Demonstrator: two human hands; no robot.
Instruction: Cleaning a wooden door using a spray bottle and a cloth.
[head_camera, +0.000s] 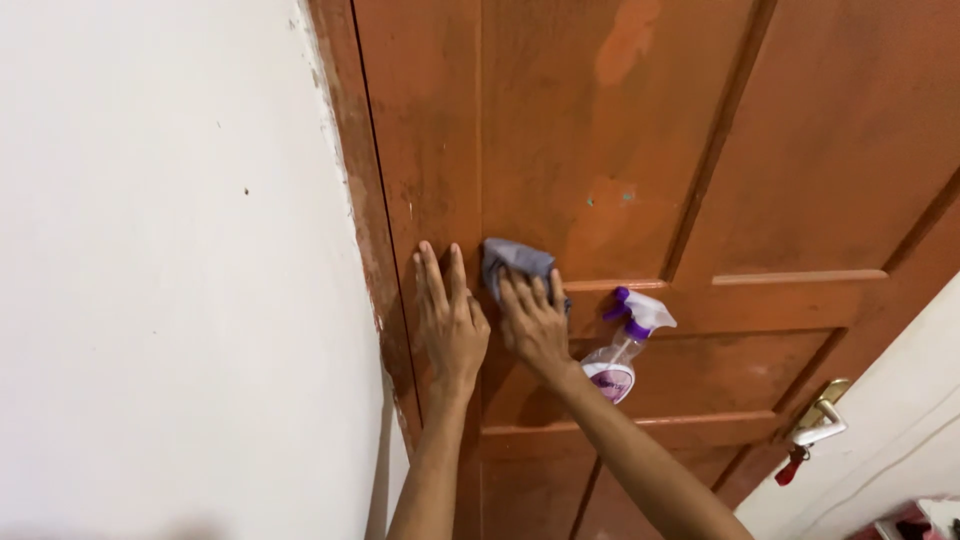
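The right hand (535, 325) presses a grey cloth (515, 262) flat against the brown door (800, 150), with the fingers spread over the cloth, near the upper edge of a sunken panel. The left hand (450, 320) holds nothing; it lies open and flat on the door just beside the right one, close to the frame (345, 120). I judge the step in hand is wiping the door surface. The next stroke calls for steady pressure on the cloth, while the left hand braces.

A spray bottle (622, 350) with a purple nozzle appears just right of the right wrist; I cannot tell what carries it. The wood looks worn, with pale patches and small spots. A white wall (160, 250) is at the left. A metal handle (820, 415) with a red tag (790, 468) is at the lower right.
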